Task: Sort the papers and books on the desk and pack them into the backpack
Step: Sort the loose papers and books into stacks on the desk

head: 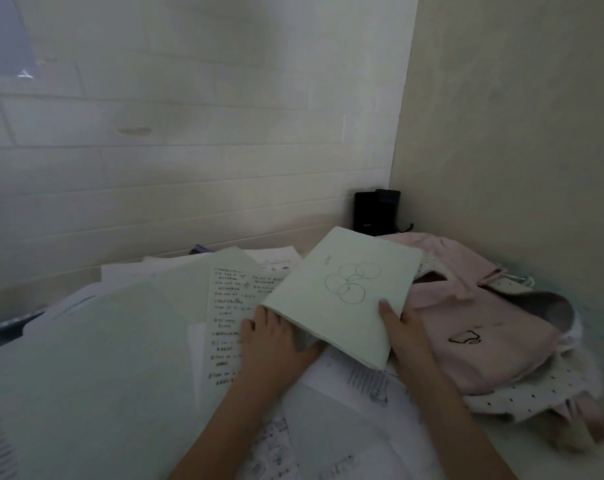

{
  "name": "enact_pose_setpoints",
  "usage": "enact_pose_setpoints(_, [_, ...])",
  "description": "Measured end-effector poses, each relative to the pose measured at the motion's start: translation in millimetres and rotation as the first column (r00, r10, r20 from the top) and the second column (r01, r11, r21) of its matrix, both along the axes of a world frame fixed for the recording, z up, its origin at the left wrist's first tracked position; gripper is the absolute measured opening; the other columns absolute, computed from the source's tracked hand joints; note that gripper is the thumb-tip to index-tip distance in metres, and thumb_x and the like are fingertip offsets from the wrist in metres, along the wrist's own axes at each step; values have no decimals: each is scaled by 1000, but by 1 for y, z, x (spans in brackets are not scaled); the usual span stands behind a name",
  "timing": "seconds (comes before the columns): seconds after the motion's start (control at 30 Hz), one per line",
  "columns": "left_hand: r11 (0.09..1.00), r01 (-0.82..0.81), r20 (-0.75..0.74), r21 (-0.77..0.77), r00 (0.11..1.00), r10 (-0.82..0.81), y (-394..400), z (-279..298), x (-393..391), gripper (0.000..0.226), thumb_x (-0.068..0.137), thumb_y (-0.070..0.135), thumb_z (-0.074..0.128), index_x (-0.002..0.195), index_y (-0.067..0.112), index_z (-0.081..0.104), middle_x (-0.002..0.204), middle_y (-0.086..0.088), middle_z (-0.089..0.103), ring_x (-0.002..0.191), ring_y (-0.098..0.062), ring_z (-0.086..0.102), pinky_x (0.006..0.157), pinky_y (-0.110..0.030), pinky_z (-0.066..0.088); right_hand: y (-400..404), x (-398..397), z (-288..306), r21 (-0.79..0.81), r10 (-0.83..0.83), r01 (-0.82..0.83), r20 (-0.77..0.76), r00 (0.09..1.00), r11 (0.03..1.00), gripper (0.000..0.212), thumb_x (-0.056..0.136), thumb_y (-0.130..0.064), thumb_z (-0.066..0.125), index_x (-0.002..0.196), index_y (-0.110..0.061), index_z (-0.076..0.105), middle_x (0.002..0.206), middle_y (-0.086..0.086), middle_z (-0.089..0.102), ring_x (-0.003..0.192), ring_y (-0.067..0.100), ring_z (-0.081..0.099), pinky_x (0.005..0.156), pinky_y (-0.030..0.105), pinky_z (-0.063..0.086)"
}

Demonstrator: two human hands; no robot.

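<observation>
Head view shows my left hand [272, 337] gripping the near-left corner of a pale green notebook [342, 292], fingers curled under it, while my right hand [406, 330] pinches its near-right edge, thumb on the cover. It hovers tilted, just left of the pink backpack [494, 344], above loose papers [227, 306] on the desk. I judge it light and floppy, so holding both near corners should keep it flat.
</observation>
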State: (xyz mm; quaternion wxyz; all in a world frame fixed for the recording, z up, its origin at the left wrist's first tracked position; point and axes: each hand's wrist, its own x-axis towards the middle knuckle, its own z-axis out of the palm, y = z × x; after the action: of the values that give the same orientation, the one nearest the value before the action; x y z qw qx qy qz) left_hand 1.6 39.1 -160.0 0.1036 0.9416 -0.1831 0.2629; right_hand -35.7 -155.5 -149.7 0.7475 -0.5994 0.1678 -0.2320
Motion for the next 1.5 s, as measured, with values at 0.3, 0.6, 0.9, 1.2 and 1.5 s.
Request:
enact_pose_setpoints(0.3, [781, 41, -459, -623, 789, -408, 7, 30, -8, 74, 73, 37, 79, 131, 10, 42, 118, -3, 53, 104, -19, 54, 82, -29, 46, -2, -12, 10, 245, 119, -152, 146, 982, 958, 22, 98, -21, 47, 118, -17, 55, 106, 0, 69, 89, 15, 70, 68, 31, 60])
enact_pose_setpoints(0.6, [407, -143, -423, -902, 477, -770, 14, 37, -10, 12, 83, -11, 60, 87, -1, 66, 72, -15, 70, 56, -15, 68, 55, -22, 56, -2, -14, 11, 214, 96, -120, 118, 988, 970, 26, 100, -24, 45, 124, -16, 52, 113, 1, 67, 94, 14, 67, 67, 28, 59])
enact_pose_setpoints(0.9, [-772, -364, 427, -521, 672, -605, 63, 41, 35, 53, 23, -10, 87, 69, 0, 63, 67, -9, 65, 64, -14, 65, 65, -18, 56, -14, -18, 13, 268, 22, -77, 202, 979, 960, 24, 100, -11, 43, 122, -14, 50, 107, -1, 67, 87, 10, 68, 75, 33, 60])
enact_pose_setpoints(1.2, [-69, -233, -164, -970, 837, -522, 33, 60, -6, 13, 101, 20, 38, 104, 19, 51, 101, 8, 54, 101, -14, 47, 76, -8, 39, -2, -12, 7, -165, -64, 68, 30, 997, 984, 29, 98, -13, 49, 126, -16, 53, 118, 5, 63, 105, 23, 61, 93, 39, 50])
enact_pose_setpoints(1.5, [366, -77, -285, -928, 779, -558, 45, 43, 2, 27, 77, 13, 62, 104, 17, 61, 103, -5, 69, 85, -17, 66, 72, -33, 52, -7, -9, 1, 40, -144, 141, 81, 986, 989, 29, 99, -10, 47, 127, -10, 51, 123, 12, 62, 109, 29, 61, 97, 49, 49])
